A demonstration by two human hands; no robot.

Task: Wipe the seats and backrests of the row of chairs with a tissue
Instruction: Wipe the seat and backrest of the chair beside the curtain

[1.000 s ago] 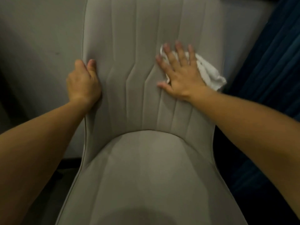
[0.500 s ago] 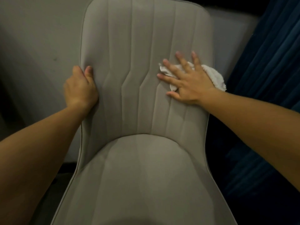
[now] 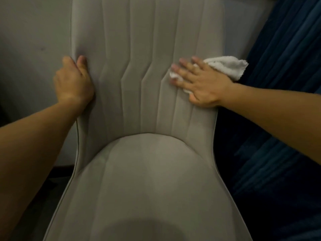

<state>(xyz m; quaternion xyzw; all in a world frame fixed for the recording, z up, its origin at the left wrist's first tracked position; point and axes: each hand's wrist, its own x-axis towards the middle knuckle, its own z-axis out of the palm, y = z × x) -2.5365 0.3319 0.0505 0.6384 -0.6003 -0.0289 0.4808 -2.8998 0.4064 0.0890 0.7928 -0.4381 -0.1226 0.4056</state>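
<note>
**A:** Tissue (image 3: 227,66) status first, but near to far: seat (image 3: 147,180) is closest to camera, nothing on it, neither hand touching it. Can't tell from this view if it's been wiped.

**B:** And the hands?

**A:** Both up on the backrest (image 3: 139,66), at about the same height. Left hand (image 3: 73,82) grips the backrest's left edge, thumb on the front face, other fingers wrapped behind and out of sight. Looks like a brace, not a wipe.

**B:** Right?

**A:** Right hand (image 3: 199,82) lies flat, fingers (image 3: 184,64) straight and spread, pressing the tissue onto the backrest near its right edge. Not clenched, not pinching. Fingertips point toward the centre panels.

**B:** So where's the tissue relative to the palm?

**A:** Under it. A small bit shows past the fingertips on the inboard side; the bigger bunch sticks out behind the hand, hanging over the backrest's right edge. Long axis runs roughly across the backrest, in line with the fingers.

**B:** Next move?

**A:** My read: sweep inward toward the left hand. Unwiped-looking span is the stitched middle between the two hands; the right hand is the only one with the tissue. Risk is the loose tail dragging or slipping out, since only palm pressure holds it.

**B:** Containers?

**A:** None in view. Past the backrest, a pale wall (image 3: 31,40) on the left and a dark blue curtain (image 3: 286,58) on the right. No other chairs of the row visible here.
</note>
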